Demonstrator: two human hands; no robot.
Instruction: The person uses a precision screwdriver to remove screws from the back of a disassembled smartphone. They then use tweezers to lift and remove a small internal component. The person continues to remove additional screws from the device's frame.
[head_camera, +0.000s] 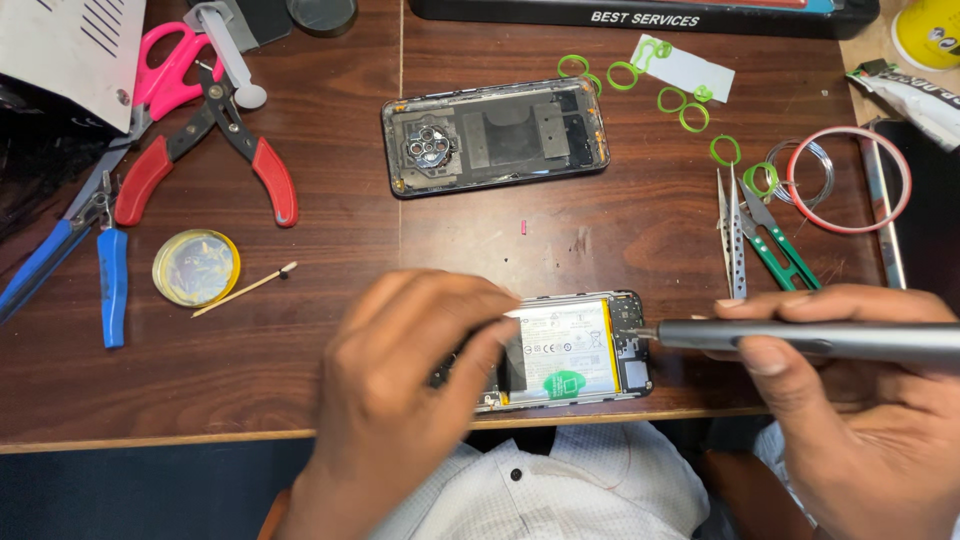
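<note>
An opened phone (585, 350) with its white battery showing lies at the table's front edge. My left hand (400, 390) rests on its left half and holds it down. My right hand (860, 420) grips a grey pen-shaped screwdriver (800, 338); the tip touches the phone's right end. The phone's removed back cover (495, 135) lies inside-up further back on the table.
Red-handled pliers (200, 150), blue-handled pliers (100, 260), pink scissors (160, 70), a round yellow tin (196, 267) and a thin stick (245, 289) lie at the left. Tweezers (733, 235), green snips (780, 245), green rings (690, 110) and a tape ring (848, 180) lie at the right.
</note>
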